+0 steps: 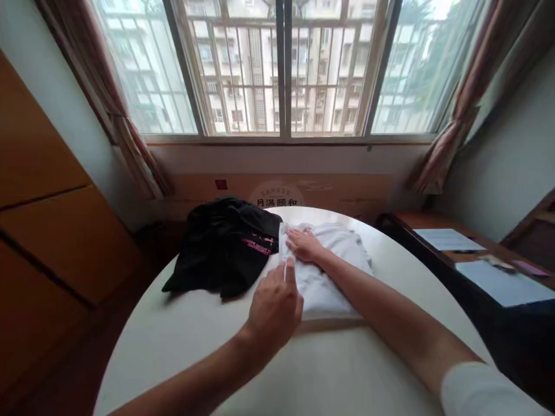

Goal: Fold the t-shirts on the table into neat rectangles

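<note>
A folded white cloth (pixel 347 248) lies on the round white table (pixel 182 358), with several wrinkles across its top. My right hand (pixel 306 245) rests flat on its upper left part, fingers spread. At the cloth's left edge is my left hand (pixel 277 297), its fingers bent and the thumb pointing up; whether it pinches the cloth's edge is hidden behind the hand. A crumpled black garment (pixel 221 248) with pink lettering lies just to the left of the white cloth.
A brown side table (pixel 411 221) at the right holds papers (pixel 503 283). Behind the round table, a long printed box (pixel 338 190) leans under the barred window. An orange-brown cabinet (pixel 56 231) stands at the left.
</note>
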`<state>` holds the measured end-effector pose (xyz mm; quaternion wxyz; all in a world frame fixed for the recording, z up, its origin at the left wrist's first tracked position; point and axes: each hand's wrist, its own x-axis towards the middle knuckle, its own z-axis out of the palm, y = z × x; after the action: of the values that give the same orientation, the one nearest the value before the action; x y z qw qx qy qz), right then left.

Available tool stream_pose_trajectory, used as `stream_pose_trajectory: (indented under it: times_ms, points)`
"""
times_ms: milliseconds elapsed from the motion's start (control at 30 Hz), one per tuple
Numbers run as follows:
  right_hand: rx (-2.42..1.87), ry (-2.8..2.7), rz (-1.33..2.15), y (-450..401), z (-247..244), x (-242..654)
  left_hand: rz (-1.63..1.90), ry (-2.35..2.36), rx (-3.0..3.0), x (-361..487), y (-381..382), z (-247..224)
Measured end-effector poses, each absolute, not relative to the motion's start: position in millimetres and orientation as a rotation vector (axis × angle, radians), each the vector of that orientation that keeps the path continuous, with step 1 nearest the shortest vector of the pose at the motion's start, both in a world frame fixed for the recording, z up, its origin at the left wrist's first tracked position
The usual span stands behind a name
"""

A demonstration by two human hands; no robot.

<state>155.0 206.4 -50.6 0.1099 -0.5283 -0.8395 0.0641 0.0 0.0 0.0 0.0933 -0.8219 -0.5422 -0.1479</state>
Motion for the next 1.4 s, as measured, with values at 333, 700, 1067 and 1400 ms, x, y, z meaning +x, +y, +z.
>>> stream_pose_trajectory:
  times_ms: [333, 700, 1067, 1400]
  points:
    - [-1.868, -2.278, 0.22, 213.6, -54.4, 217.0, 0.051, -1.67, -2.823, 0.1, 2.3, -18.6]
    - [-2.167, -2.123, 0.078, 208.8, -42.7, 303.5, 0.022, -1.607, -2.963, 3.3, -5.9, -16.7]
    - [-1.832, -2.322, 0.124, 100.3, -59.1, 191.6, 0.01, -1.558, -2.921, 5.1, -4.3, -21.7]
    - [-2.043, -2.225, 0.078, 69.7, -60.1, 254.8, -0.04, -1.508, -2.912, 0.6, -2.5, -26.3]
